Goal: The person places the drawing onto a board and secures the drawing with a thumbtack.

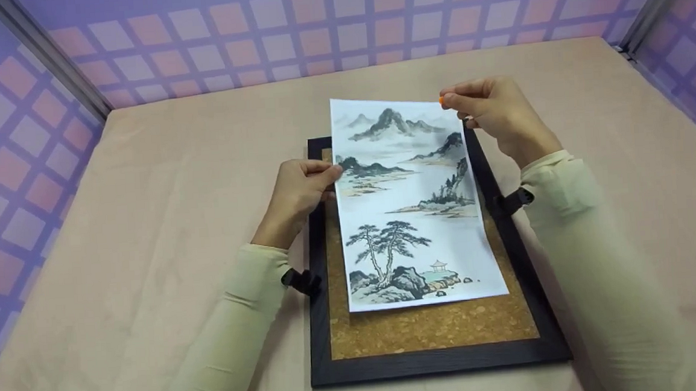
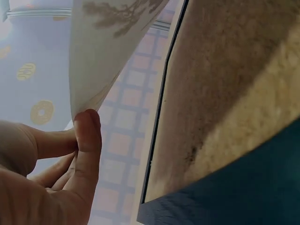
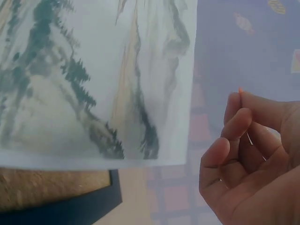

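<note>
A tall white sheet printed with an ink landscape painting (image 1: 404, 180) is held up over a black-framed cork board (image 1: 435, 332). My left hand (image 1: 303, 188) pinches the sheet's left edge between thumb and fingers, somewhat above the middle. In the left wrist view that edge bends where the fingertips (image 2: 88, 126) grip it. My right hand (image 1: 494, 111) is by the sheet's upper right corner, pinching a small orange piece (image 1: 442, 101). In the right wrist view a gap shows between this hand and the paper; most of the orange piece (image 3: 240, 90) is hidden by the fingertips.
The board lies on a table covered with beige cloth (image 1: 163, 231). Purple walls with pink and white squares (image 1: 314, 34) stand behind and at the sides, with metal posts (image 1: 49, 56) at the corners. Each wrist carries a black camera mount (image 1: 299, 281).
</note>
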Available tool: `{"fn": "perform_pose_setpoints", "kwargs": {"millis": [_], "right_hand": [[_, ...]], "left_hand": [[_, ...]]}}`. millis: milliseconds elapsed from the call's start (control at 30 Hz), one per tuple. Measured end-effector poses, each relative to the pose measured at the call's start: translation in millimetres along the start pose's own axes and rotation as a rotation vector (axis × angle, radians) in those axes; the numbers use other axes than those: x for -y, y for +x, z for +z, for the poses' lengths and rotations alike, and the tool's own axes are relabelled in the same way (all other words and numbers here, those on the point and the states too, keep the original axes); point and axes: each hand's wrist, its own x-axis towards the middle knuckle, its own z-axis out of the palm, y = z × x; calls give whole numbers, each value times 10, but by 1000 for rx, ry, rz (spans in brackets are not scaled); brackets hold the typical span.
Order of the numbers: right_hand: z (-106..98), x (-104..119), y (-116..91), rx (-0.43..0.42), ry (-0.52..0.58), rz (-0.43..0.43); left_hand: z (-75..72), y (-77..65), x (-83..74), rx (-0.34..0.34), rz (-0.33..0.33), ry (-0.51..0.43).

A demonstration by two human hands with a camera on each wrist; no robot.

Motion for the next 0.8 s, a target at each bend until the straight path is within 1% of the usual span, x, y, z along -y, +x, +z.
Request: {"fn": "perform_pose_setpoints", "kwargs": {"millis": [67,233,367,567,700,800], "right_hand": [[24,-38,22,-7,-22,30],[95,-147,98,5,-75,103],[143,-249,152,25,-81,164],[203,-369,224,36,-67,252],[250,-424,269,38,-77,282],[276,-456,294,41,-116,289]], "left_hand": [[25,10,10,9,-28,14],[42,30,47,30,-49,50],[22,39,85,65,-57,77],[-40,54,109,113,-104,93],[-68,64,118,114,-127,94],[-73,68,124,116,-121,116]]}}
